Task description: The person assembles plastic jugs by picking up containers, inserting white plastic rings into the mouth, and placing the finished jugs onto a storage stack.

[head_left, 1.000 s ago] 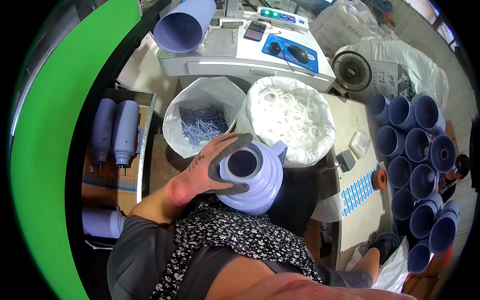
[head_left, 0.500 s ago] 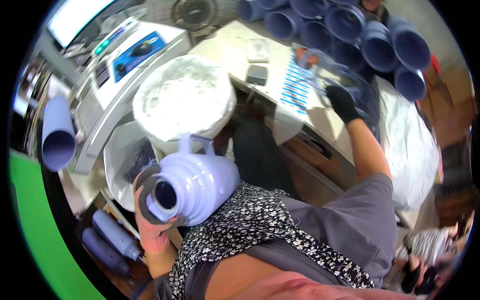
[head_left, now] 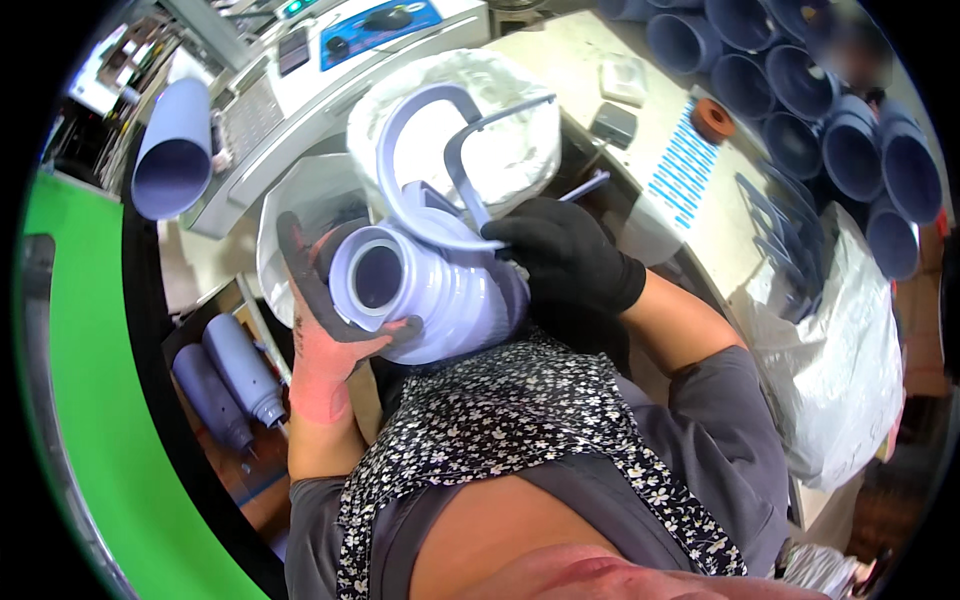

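My left hand (head_left: pixel 322 330), in a pink and dark grey glove, is wrapped round the neck end of a lavender thermos jug body (head_left: pixel 440 320). The jug lies tilted across my lap, its round mouth facing left. In its black glove, my right hand (head_left: pixel 575 255) grips a curved lavender plastic handle (head_left: pixel 392 150) against the jug's upper side. The handle's loop arches over the jug's small fixed grip. Another thin lavender strip (head_left: pixel 585 187) sticks out beyond my right hand; whether it belongs to the same handle I cannot tell.
A white-lined bin (head_left: pixel 540 130) stands beyond the jug. On the table are a blue-striped sheet (head_left: pixel 680 165), a brown tape roll (head_left: pixel 712 121), a grey box (head_left: pixel 613 125) and more curved handles (head_left: pixel 785 235) by a white bag (head_left: pixel 825 370). Stacked lavender cylinders (head_left: pixel 800 80) fill the far right.
My right hand has come from the handles on the table to the jug, bringing a curved handle. My left hand keeps its hold on the jug. The view has shifted.
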A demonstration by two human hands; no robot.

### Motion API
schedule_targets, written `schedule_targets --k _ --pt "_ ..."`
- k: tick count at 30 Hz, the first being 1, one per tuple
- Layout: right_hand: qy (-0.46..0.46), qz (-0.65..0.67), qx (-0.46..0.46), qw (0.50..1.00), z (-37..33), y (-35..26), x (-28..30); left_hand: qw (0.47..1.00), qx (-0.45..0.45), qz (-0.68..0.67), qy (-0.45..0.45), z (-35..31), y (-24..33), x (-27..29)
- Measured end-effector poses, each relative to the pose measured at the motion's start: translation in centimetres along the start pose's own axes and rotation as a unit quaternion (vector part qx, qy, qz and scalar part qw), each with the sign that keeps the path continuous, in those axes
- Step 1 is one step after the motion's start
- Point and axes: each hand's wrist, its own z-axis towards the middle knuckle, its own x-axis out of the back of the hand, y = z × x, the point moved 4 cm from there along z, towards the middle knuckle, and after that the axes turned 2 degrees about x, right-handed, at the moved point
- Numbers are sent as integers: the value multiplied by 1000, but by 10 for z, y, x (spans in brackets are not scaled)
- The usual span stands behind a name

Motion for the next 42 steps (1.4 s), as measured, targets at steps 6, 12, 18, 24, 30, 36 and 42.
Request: schedule_targets --k 6,12,18,24,30,36,42 --pt "10 -58 86 995 41 59 -31 997 -39 52 45 5 -12 5" --pt "107 -48 79 990 91 57 -16 990 -51 100 84 3 -24 17" --pt "-149 140 126 971 66 -34 -13 982 -26 168 75 -5 -13 25" --pt "74 48 58 994 82 -18 13 984 -139 76 78 -26 10 9" --pt "-158 320 -323 876 68 34 -46 991 -42 110 -65 -28 21 9" --pt "184 652 -296 673 55 28 -34 977 -12 16 210 -55 12 36" --pt "205 762 -321 523 40 -4 -81 966 -49 124 219 -63 21 25"
